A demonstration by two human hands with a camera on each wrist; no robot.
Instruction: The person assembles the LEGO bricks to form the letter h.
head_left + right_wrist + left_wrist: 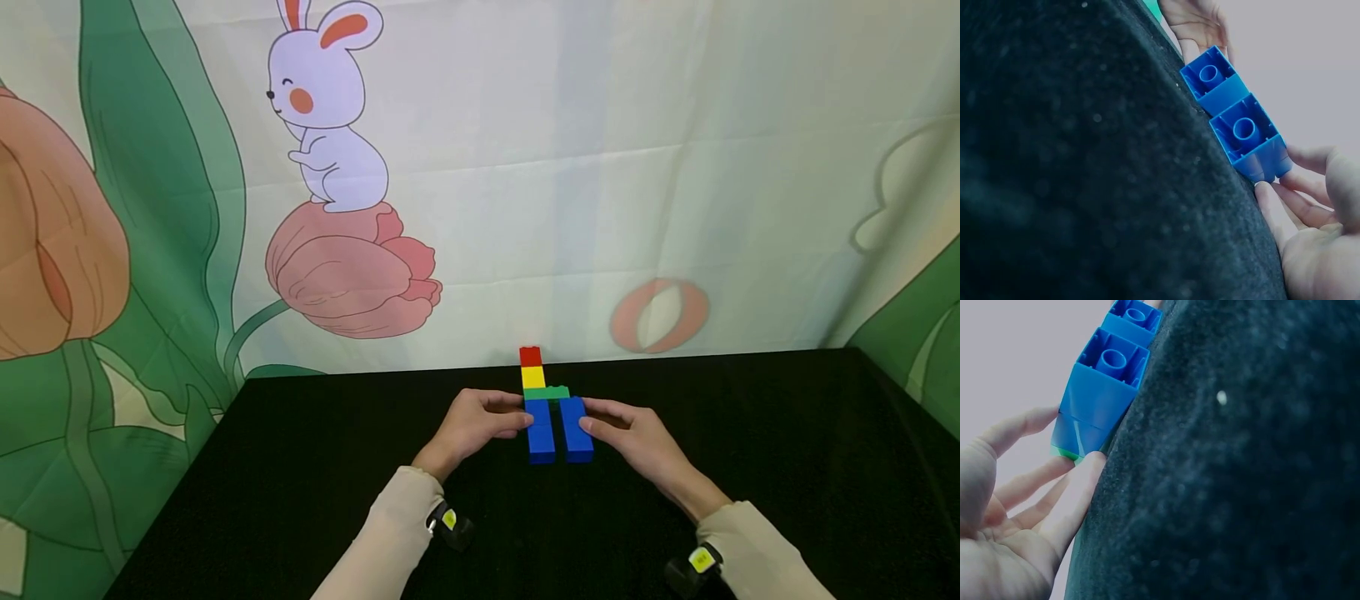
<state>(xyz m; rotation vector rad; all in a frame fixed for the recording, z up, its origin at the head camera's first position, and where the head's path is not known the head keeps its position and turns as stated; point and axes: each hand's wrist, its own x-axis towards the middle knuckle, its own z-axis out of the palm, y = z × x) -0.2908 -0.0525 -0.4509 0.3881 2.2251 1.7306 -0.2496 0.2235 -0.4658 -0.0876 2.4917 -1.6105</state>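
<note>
A figure of toy building bricks lies on the black table between the two hands. At its far end is a red brick [530, 357], then a yellow brick [533, 377], then a green brick [555, 392] set crosswise. Two blue brick columns extend from the green one towards the person, hollow undersides facing the person. My left hand [480, 421] pinches the left blue column [1100, 387], thumb on top and fingers at its outer side. Mirroring it, my right hand [637, 433] pinches the right blue column [1260, 153] near the green brick. Fingers hide parts of both columns.
The black table [315, 483] ends at the back against a printed cloth [510, 167] with a rabbit and tulips. Small wrist devices with yellow-green labels hang at both sleeves.
</note>
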